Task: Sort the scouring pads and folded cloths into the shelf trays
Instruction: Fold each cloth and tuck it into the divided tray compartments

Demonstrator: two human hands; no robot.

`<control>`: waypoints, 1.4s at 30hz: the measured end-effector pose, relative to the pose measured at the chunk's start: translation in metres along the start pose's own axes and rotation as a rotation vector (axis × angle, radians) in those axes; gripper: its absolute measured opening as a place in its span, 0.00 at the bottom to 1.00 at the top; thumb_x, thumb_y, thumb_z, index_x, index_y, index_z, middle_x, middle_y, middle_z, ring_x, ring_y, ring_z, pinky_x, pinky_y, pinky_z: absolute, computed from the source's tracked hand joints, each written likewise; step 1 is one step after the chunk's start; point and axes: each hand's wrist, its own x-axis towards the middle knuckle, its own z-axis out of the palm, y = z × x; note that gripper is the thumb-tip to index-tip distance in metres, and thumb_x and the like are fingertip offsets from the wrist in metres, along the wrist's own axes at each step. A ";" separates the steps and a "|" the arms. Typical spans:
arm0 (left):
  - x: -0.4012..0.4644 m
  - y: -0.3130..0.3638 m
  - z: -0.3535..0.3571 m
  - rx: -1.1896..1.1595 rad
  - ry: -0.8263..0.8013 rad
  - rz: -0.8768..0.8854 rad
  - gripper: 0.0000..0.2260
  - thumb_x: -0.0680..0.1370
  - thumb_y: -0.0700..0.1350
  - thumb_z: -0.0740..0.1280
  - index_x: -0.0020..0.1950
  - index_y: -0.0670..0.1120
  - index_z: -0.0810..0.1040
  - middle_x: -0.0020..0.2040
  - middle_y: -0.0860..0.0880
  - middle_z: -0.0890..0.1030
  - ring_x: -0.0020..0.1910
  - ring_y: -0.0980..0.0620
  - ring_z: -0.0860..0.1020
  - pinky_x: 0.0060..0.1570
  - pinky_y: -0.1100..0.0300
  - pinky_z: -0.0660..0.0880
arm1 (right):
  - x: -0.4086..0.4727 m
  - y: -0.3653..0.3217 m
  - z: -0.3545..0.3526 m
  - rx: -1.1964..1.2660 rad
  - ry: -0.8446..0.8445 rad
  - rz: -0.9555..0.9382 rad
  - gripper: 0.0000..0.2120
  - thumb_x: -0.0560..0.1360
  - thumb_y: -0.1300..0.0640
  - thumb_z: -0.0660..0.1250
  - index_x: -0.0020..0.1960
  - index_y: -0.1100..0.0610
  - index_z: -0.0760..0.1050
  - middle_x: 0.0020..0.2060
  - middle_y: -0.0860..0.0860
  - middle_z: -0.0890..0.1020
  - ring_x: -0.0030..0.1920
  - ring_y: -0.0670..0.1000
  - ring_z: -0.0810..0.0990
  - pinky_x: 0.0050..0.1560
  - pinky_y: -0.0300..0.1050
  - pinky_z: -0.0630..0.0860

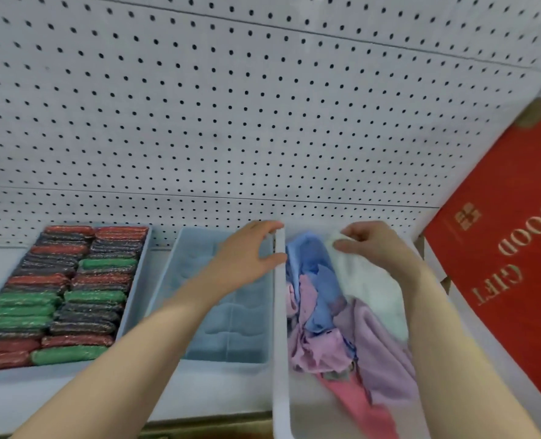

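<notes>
I take the white tray (pixel 278 312) as my landmark; my left hand (pixel 247 258) curls over its left rim near the far end, thumb and fingers pinching the wall, I judge to steady it while the other hand works; my right hand (pixel 369 245) sits inside it at the far end, fingertips pinching the white cloth (pixel 370 286), probably to lift or refold it; the blue, pink and lilac cloths (pixel 323 315) lie rumpled inside, not yet folded; just left of it the blue tray (pixel 164 280) holds only moulded dividers; further left the scouring pads (pixel 57 296) stand packed in rows, seemingly done.
</notes>
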 end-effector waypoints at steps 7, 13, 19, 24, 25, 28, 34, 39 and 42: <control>0.038 0.061 -0.031 -0.347 0.012 0.116 0.27 0.68 0.50 0.79 0.65 0.51 0.76 0.66 0.64 0.72 0.60 0.66 0.74 0.60 0.68 0.69 | 0.002 -0.087 -0.040 0.435 -0.292 -0.359 0.06 0.75 0.65 0.71 0.49 0.55 0.79 0.41 0.48 0.82 0.41 0.47 0.80 0.41 0.38 0.76; 0.035 0.043 -0.087 -0.551 0.132 0.071 0.07 0.75 0.45 0.73 0.48 0.42 0.80 0.42 0.49 0.85 0.43 0.55 0.83 0.49 0.62 0.80 | 0.015 -0.107 -0.041 0.482 -0.219 -0.297 0.13 0.75 0.63 0.71 0.59 0.54 0.80 0.51 0.51 0.86 0.51 0.49 0.84 0.50 0.44 0.80; 0.015 0.029 -0.117 -0.647 0.175 0.036 0.04 0.77 0.44 0.70 0.48 0.52 0.84 0.45 0.49 0.86 0.45 0.52 0.85 0.44 0.61 0.81 | 0.013 -0.137 -0.008 0.540 -0.176 -0.271 0.15 0.70 0.55 0.74 0.55 0.59 0.82 0.50 0.57 0.86 0.47 0.53 0.85 0.48 0.44 0.82; -0.003 0.021 -0.135 -0.686 0.259 0.023 0.05 0.75 0.45 0.72 0.45 0.56 0.86 0.44 0.51 0.86 0.42 0.54 0.84 0.39 0.64 0.79 | 0.004 -0.161 0.012 0.569 -0.163 -0.339 0.14 0.65 0.52 0.75 0.47 0.58 0.84 0.40 0.53 0.86 0.39 0.49 0.83 0.38 0.39 0.79; -0.006 0.019 -0.136 -0.659 0.271 0.006 0.05 0.74 0.46 0.74 0.44 0.57 0.86 0.43 0.52 0.86 0.41 0.54 0.84 0.39 0.63 0.80 | 0.003 -0.165 0.017 0.565 -0.144 -0.353 0.12 0.64 0.52 0.76 0.44 0.57 0.84 0.38 0.52 0.85 0.37 0.48 0.82 0.37 0.38 0.78; -0.011 0.007 -0.139 -0.612 0.361 -0.057 0.06 0.72 0.43 0.76 0.40 0.55 0.85 0.38 0.52 0.85 0.35 0.57 0.82 0.38 0.65 0.78 | 0.002 -0.174 0.028 0.548 -0.123 -0.369 0.12 0.62 0.52 0.78 0.43 0.56 0.84 0.39 0.51 0.86 0.39 0.48 0.85 0.39 0.39 0.79; -0.025 -0.003 -0.156 -0.681 0.360 0.026 0.08 0.75 0.41 0.73 0.40 0.55 0.86 0.38 0.55 0.85 0.38 0.60 0.82 0.42 0.68 0.77 | -0.001 -0.186 0.037 0.532 -0.167 -0.378 0.08 0.65 0.50 0.77 0.39 0.53 0.84 0.34 0.51 0.84 0.34 0.47 0.81 0.37 0.38 0.78; -0.028 -0.007 -0.166 -0.758 0.308 0.073 0.03 0.73 0.44 0.74 0.44 0.53 0.84 0.39 0.55 0.83 0.37 0.57 0.78 0.41 0.63 0.77 | 0.000 -0.193 0.036 0.610 -0.252 -0.387 0.05 0.69 0.53 0.77 0.40 0.53 0.83 0.35 0.49 0.83 0.35 0.47 0.81 0.37 0.38 0.79; -0.021 -0.008 -0.158 -0.644 0.459 -0.072 0.02 0.74 0.42 0.73 0.45 0.48 0.82 0.39 0.54 0.82 0.34 0.58 0.77 0.39 0.62 0.75 | 0.011 -0.200 0.053 0.417 -0.059 -0.292 0.05 0.73 0.58 0.75 0.43 0.60 0.81 0.32 0.50 0.83 0.34 0.50 0.82 0.36 0.44 0.82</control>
